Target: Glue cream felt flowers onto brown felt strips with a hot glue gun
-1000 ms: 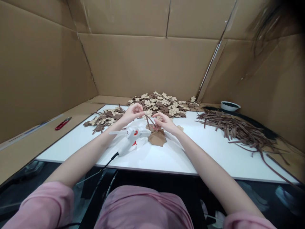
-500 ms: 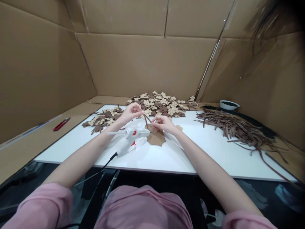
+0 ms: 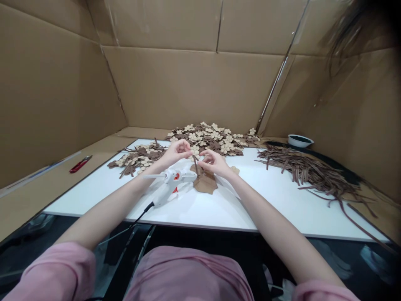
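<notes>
Between my hands, above the middle of the white board (image 3: 250, 192), hangs a thin brown strip (image 3: 196, 166) with its top folded or crossed. My left hand (image 3: 179, 153) pinches a small pale piece at the strip's upper end. The fingers of my right hand (image 3: 213, 162) are closed around the strip's right side; the exact hold is too small to tell. Below them lies a brown leather-like piece (image 3: 205, 184). A white glue gun (image 3: 169, 184) with an orange trigger stands just left of it, its nozzle toward the piece.
Cream and brown flower shapes (image 3: 208, 138) are heaped at the back, with a smaller pile of flowers and strips (image 3: 139, 158) at left. Many brown strips (image 3: 307, 169) lie at right, near a white bowl (image 3: 300, 141). A red cutter (image 3: 80, 164) rests at far left.
My hands have come slightly closer together. The strip's right part, which slanted toward my right hand, now stands nearer the other part.
</notes>
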`<control>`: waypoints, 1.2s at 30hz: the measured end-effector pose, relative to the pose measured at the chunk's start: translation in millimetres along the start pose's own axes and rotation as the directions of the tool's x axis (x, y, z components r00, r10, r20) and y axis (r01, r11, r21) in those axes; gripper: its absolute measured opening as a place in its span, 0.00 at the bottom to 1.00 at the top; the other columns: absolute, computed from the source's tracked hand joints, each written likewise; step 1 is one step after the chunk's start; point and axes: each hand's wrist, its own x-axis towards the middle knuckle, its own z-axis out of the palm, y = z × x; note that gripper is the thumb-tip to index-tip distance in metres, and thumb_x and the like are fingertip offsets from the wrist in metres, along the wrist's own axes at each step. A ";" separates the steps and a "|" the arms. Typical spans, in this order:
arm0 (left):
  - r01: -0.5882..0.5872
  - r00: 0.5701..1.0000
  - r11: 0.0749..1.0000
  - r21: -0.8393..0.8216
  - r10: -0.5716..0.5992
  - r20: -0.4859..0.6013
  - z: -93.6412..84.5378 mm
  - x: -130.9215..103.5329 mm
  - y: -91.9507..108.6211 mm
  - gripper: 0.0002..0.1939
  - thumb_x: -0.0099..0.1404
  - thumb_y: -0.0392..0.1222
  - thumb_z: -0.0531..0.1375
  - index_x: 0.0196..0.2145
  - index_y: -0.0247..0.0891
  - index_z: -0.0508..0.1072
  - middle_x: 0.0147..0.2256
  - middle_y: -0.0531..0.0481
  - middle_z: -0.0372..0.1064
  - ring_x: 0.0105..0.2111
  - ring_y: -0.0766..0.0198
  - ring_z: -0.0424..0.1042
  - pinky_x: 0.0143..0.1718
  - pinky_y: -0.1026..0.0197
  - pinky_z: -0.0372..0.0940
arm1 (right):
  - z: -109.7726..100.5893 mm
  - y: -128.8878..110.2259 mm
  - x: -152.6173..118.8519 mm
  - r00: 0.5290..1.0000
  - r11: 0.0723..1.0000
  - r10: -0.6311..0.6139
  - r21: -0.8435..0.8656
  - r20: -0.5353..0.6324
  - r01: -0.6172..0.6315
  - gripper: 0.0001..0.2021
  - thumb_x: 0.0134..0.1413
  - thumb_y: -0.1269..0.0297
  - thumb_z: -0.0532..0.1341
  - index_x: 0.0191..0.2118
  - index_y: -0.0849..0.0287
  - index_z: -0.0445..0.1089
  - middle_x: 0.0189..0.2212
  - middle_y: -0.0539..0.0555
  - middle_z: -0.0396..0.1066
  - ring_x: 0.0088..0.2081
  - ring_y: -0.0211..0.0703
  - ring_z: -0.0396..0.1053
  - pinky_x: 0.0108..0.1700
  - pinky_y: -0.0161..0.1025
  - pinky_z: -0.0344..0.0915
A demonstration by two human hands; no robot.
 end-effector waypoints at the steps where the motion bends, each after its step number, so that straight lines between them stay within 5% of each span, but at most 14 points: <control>1: 0.003 1.000 1.000 -0.004 -0.003 0.012 2.5 -0.1 -0.4 0.19 0.54 0.47 0.69 0.34 0.36 0.64 0.27 0.55 0.65 0.26 0.71 0.67 0.28 0.69 0.61 | 0.7 0.3 0.2 1.000 1.000 -0.002 0.013 -0.006 0.002 0.19 0.47 0.55 0.66 0.43 0.57 0.65 0.26 0.49 0.73 0.28 0.40 0.71 0.31 0.37 0.66; 12: 0.002 0.995 1.000 0.003 -0.003 0.097 20.3 -1.7 0.7 0.21 0.52 0.50 0.69 0.33 0.35 0.65 0.28 0.54 0.66 0.27 0.69 0.69 0.30 0.66 0.63 | 3.5 1.4 1.7 0.999 0.992 -0.036 0.119 -0.024 0.038 0.24 0.43 0.56 0.68 0.45 0.57 0.63 0.23 0.45 0.68 0.25 0.39 0.67 0.30 0.37 0.63; 36: -0.037 0.993 0.999 0.008 0.035 0.114 18.8 -1.2 -0.8 0.21 0.54 0.51 0.69 0.34 0.35 0.65 0.29 0.53 0.66 0.28 0.70 0.69 0.30 0.67 0.62 | 4.3 -0.3 1.8 0.996 0.992 -0.021 0.122 -0.083 0.031 0.23 0.42 0.56 0.69 0.44 0.57 0.64 0.22 0.46 0.70 0.26 0.40 0.69 0.30 0.37 0.63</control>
